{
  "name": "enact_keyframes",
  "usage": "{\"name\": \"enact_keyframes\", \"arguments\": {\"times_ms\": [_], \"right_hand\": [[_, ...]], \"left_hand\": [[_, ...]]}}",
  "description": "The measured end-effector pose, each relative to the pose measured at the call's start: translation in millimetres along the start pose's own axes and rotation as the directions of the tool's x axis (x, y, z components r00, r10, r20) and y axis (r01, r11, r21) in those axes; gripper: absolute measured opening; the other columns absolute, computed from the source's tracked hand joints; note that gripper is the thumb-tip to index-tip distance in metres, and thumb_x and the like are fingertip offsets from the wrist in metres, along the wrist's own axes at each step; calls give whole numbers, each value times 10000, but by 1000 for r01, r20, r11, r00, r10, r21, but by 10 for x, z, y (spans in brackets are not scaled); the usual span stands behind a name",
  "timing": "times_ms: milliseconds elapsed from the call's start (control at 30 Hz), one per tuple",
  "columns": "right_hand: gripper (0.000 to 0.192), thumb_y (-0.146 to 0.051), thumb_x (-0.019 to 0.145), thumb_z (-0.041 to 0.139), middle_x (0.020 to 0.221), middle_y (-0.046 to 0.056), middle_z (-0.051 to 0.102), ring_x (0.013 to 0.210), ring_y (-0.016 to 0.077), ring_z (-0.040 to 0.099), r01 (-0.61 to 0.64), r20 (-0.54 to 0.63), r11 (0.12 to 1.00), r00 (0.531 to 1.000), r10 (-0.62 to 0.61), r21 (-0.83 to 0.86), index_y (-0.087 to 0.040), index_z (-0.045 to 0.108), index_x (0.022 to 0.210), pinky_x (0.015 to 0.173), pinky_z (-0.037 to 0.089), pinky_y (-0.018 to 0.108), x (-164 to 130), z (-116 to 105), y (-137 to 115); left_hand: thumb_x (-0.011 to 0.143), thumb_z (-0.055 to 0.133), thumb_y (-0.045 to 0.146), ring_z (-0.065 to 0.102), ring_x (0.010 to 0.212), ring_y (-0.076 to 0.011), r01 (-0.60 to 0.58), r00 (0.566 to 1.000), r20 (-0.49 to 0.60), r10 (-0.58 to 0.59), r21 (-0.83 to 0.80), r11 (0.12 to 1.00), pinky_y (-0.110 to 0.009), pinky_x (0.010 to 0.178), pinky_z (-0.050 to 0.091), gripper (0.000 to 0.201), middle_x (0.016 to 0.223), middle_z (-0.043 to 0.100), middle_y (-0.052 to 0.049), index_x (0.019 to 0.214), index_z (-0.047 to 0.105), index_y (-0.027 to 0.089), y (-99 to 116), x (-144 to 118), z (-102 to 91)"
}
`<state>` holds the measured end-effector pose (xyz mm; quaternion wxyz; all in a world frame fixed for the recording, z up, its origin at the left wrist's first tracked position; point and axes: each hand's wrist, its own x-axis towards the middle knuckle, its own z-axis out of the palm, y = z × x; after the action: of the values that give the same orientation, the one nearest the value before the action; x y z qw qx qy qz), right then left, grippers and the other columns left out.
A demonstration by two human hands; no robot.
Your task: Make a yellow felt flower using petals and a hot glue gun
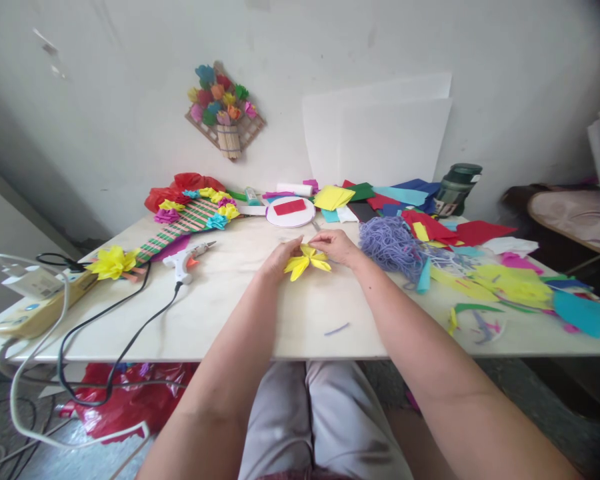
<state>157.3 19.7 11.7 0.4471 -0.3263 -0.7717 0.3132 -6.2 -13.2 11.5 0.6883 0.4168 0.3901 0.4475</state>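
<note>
Close to the front edge of the table (245,337) lies a purple yarn scrap (337,329). Beyond it, between left hand (281,257) and right hand (339,247), sits the yellow flower (299,267), probably paper: light, soft, easily creased, best held at its centre. Left fingers close on its left side; right fingertips nearly meet at its top, their hold unclear. Farther back is a white disc (291,221).

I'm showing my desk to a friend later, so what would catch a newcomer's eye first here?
Probably the yellow flower between the left hand and right hand, near the middle of the pale table. Next, perhaps the tangle of purple yarn to its right, with bright coloured scraps scattered beyond. Up on the wall, left of centre, hangs a multicoloured flower decoration.
</note>
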Motion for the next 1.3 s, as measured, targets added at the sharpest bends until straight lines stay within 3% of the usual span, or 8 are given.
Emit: {"name": "enact_keyframes", "arguments": {"times_ms": [300,633,833,1100,1300], "right_hand": [[143,-320,725,647,726,33,647,683,140,569,157,-5,974,987,-160,-166,-215,743,738,641,433,262,44,-15,97],[138,-228,771,617,886,39,666,795,160,585,243,36,853,966,-255,-462,-252,748,808,677,427,269,2,-10,-38],[110,-187,742,622,904,26,662,774,146,584,244,33,874,967,-254,-421,-231,722,725,655,424,264,11,12,-42],[73,-158,659,652,812,30,635,733,136,574,189,38,962,982,-185,-196,-183,653,591,664,432,265,32,-25,22],[90,-129,621,662,776,28,631,716,138,575,141,18,973,990,-140,-184,-179,630,553,683,436,274,35,-23,15]], "left_hand": [[801,518,295,567,489,-154,-23,998,-61,24,13,1000,-288,533,477,238,582,614,-57,688,601,103,6,-13,26],[749,552,270,584,521,-165,-52,995,-87,52,4,999,-307,562,493,187,616,620,-64,681,592,100,15,-18,22],[740,540,245,568,504,-156,-51,995,-82,53,23,998,-293,546,473,165,582,605,-49,680,595,102,-8,10,0],[689,587,228,484,431,-96,-24,997,-72,27,46,999,-233,477,377,139,514,537,-7,613,544,120,-37,26,-10],[656,611,224,471,434,-95,-37,997,-64,39,41,998,-233,470,357,134,505,519,3,603,535,127,-62,47,-28]]}}
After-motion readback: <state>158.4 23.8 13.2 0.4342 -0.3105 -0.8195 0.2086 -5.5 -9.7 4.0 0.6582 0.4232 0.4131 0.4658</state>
